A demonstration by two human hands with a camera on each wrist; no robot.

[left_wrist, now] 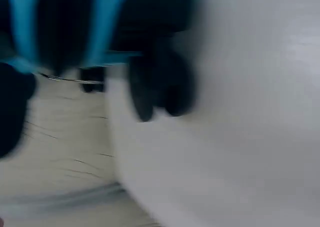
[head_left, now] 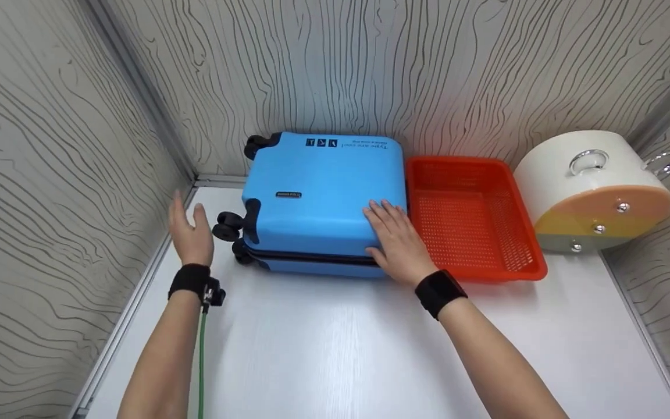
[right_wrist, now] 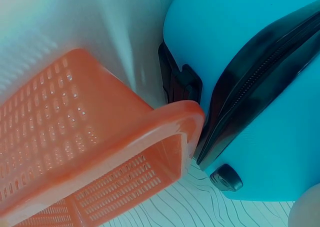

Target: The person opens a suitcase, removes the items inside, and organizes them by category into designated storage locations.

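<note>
A blue hard-shell suitcase [head_left: 323,174] lies flat on the white table against the back wall, its black wheels [head_left: 228,226] pointing left. On its near right corner rests my right hand [head_left: 399,244], fingers extended over the shell and thumb near the zipper side. My left hand [head_left: 191,233] is raised just left of the wheels, apart from them, with fingers straight and thumb spread. Blurred black wheels [left_wrist: 175,87] show in the left wrist view. In the right wrist view the suitcase's black zipper [right_wrist: 255,77] runs diagonally, with a black handle [right_wrist: 180,82] beside it.
An orange-red plastic basket [head_left: 457,221] with perforated walls stands right beside the suitcase. Farther right is a white rounded case [head_left: 579,169] with coloured stripes and metal handles. Patterned walls [head_left: 341,70] enclose the table. A green cable [head_left: 202,361] trails from the left wrist.
</note>
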